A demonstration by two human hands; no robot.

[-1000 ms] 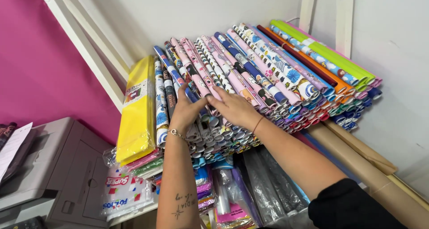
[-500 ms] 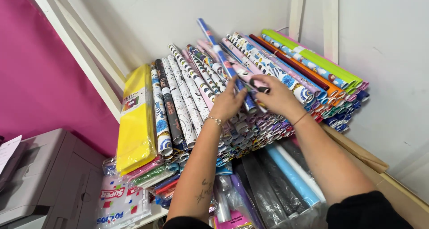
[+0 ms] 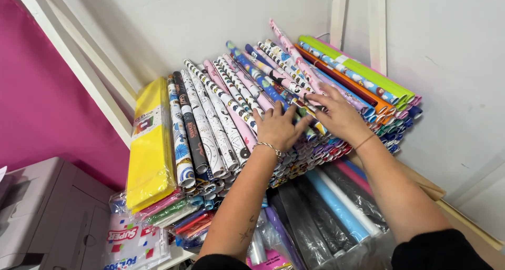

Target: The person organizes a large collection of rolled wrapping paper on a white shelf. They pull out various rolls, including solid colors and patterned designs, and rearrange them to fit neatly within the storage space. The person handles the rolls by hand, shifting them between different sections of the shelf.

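A big stack of patterned wrapping-paper rolls [image 3: 226, 112] lies slanted on a shelf in a corner. My left hand [image 3: 279, 127], with a bracelet at the wrist, rests flat on the top layer near the middle, fingers spread. My right hand [image 3: 336, 115] lies beside it to the right, fingers on a dark patterned roll [image 3: 307, 106]. Between and behind my hands a pink patterned roll [image 3: 286, 46] sticks up above the others. Whether either hand grips a roll is hidden by the fingers.
A flat yellow paper pack [image 3: 150, 143] leans at the stack's left. Green and orange rolls [image 3: 363, 78] lie at the right. Below are plastic-wrapped rolls, a light-blue one [image 3: 336, 212], and printed bags [image 3: 131, 243]. A grey printer [image 3: 47, 217] stands at left, by a pink wall.
Both hands have moved up and right across the rolls. Some rolls were shifted, and a pink one now stands out above the stack. The view has swung left.
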